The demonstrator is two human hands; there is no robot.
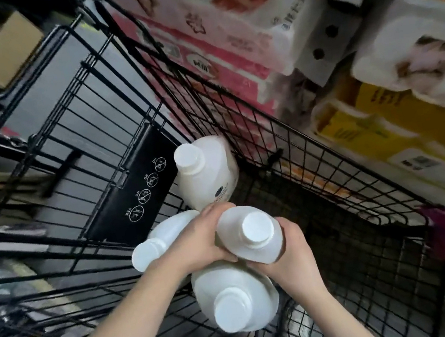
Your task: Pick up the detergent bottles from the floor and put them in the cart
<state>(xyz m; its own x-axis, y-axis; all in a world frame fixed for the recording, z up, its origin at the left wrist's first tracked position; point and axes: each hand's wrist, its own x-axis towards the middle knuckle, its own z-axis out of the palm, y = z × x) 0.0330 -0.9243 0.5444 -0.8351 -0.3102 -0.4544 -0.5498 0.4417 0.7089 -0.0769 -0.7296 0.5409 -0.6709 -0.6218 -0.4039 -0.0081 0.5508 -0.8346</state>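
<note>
Pointing cap-up at the camera, long axis upright, the plain white bottle (251, 236) sits gripped by left hand (198, 245) and right hand (288, 257), both curled round it.

Cart (313, 141): black wire metal, coated, smooth, with a dull sheen on the rods.
Seat panel (134, 188) on the cart's inner wall: black plastic, smooth, nearly matt, printed with white marks.
Corner bumper (440, 224) on the cart's rim: purple plastic; finish too blurred to tell.
Held bottle (251, 235) over the cart's basket: opaque white plastic, smooth, satin sheen.
Far bottle (211, 176) in the cart: same white plastic, with a dark printed mark.
Near bottle (240, 290) in the cart: white plastic, smooth; cap slightly glossier.
Box (4, 48) beyond the cart: brown cardboard, matt.
Packs (223, 31) beside the cart: glossy printed plastic film over soft paper rolls.
</note>
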